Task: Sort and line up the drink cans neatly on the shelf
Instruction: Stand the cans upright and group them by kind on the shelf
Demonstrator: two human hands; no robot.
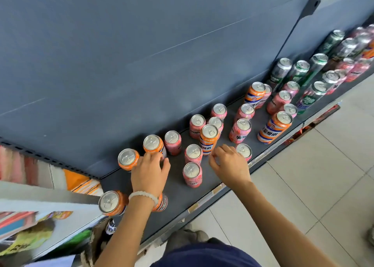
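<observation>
Orange cans and pink cans stand mixed on the grey shelf. The left hand wraps an orange can, sorting under way; the right hand hovers loosely open, empty, beside the taller orange can. Next: gather orange leftward; the front edge is close, with little room between cans.

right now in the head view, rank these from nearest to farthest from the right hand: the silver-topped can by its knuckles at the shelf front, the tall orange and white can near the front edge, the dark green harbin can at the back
From the right hand:
1. Silver-topped can, touching or nearly touching its far side at the shelf front.
2. Tall orange and white can, farther right, near the front edge.
3. Dark green Harbin can, farthest, at the back panel.
</observation>
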